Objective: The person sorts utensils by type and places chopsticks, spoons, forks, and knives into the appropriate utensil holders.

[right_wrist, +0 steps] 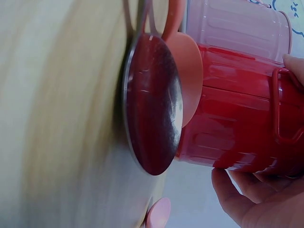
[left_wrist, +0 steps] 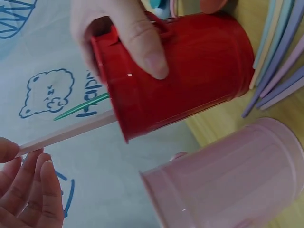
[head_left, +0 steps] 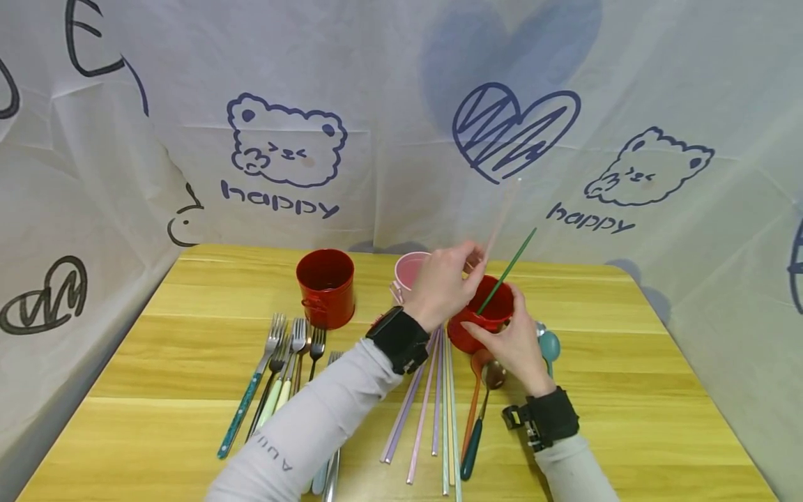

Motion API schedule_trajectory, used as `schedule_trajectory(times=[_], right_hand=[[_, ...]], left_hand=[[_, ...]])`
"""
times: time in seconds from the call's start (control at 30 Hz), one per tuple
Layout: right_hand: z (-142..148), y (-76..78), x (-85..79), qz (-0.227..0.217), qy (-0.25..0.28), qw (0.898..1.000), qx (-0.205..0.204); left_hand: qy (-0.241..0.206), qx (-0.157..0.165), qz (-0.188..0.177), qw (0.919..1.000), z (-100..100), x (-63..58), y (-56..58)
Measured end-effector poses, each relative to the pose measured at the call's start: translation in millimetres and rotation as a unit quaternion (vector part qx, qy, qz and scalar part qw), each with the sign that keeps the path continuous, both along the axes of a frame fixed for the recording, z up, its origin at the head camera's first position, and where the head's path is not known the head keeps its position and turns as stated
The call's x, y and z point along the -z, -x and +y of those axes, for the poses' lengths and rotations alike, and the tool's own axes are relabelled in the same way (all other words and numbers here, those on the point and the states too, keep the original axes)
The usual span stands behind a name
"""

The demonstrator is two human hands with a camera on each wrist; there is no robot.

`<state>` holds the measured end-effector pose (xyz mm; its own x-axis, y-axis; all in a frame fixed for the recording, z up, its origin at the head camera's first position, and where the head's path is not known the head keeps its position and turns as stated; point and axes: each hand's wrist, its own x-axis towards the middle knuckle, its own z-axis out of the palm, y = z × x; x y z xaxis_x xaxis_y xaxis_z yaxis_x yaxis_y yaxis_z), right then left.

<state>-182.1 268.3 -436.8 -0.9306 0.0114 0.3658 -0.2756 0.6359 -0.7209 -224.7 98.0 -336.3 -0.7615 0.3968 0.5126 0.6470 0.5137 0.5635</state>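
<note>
My left hand (head_left: 444, 284) pinches a pale pink chopstick (left_wrist: 71, 135) between thumb and fingers. In the left wrist view its lower part passes inside the rim of a red bucket (left_wrist: 204, 61). My right hand (head_left: 511, 343) grips this bucket around its rim, the thumb on the near side and fingers on the far side. A green chopstick (head_left: 507, 270) leans inside the bucket, tilted to the right. Beside it, partly behind my left hand, stands a pink bucket (left_wrist: 228, 180). The bottom inside the red bucket is hidden.
Another red bucket (head_left: 339, 300) stands at the back left. Several forks (head_left: 274, 341) lie before it, partly under my left sleeve. Several pastel chopsticks (head_left: 429, 411) lie in the middle. Spoons, including a dark-handled spoon (head_left: 493, 375) and a teal spoon (head_left: 549, 345), lie at the right.
</note>
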Motion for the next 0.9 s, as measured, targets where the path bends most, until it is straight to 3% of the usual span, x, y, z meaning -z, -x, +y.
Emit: schedule_trajectory(times=[0.23,0.43,0.9], right_hand=[[1,-0.8,0.4,-0.004,0.003,1.000,-0.002],[0,-0.1,1.3,-0.005,0.007,1.000,0.002],[0,0.4,1.8,0.004,0.011,1.000,-0.004]], left_hand=[[0.061,-0.006,-0.033,0.9975,8,11.6,3.3],[0.124,-0.013,-0.030,0.9918,10,22.0,4.4],[0.109,-0.006,-0.058,0.9923,-13,27.2,-5.6]])
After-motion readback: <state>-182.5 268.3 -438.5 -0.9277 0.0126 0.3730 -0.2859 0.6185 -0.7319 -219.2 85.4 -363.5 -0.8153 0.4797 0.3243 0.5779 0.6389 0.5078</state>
